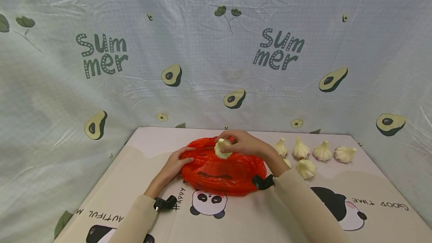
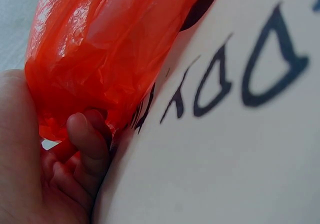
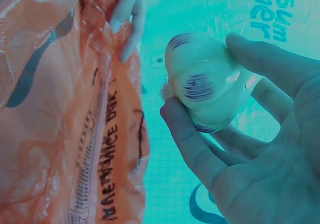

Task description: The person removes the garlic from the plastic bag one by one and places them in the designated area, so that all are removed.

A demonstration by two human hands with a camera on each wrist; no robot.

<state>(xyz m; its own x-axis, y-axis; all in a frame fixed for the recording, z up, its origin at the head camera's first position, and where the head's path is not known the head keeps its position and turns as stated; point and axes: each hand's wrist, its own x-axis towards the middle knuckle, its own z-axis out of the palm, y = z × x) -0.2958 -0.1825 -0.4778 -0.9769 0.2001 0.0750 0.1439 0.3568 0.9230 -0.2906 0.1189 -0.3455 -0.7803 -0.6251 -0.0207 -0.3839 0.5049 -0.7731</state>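
Note:
A crumpled red plastic bag point(image 1: 216, 177) lies across the middle of the table. My left hand point(image 1: 175, 163) grips its left edge; in the left wrist view the fingers point(image 2: 90, 144) curl in at the bag's point(image 2: 110, 49) gathered plastic. Above the bag's far part, my right hand point(image 1: 246, 143) holds a whitish garlic bulb point(image 1: 221, 150). The right wrist view shows this bulb point(image 3: 210, 84) pinched between thumb and fingers, purple streaks on its skin, apart from the bag point(image 3: 115, 149). Folds hide what the bag contains.
Several more garlic bulbs point(image 1: 306, 169) stand on the table right of the bag, some partly hidden by the right forearm. The table cover point(image 1: 253, 220) carries panda prints and lettering. Behind the table's far edge hangs a pale sheet point(image 1: 199, 48) with avocado prints.

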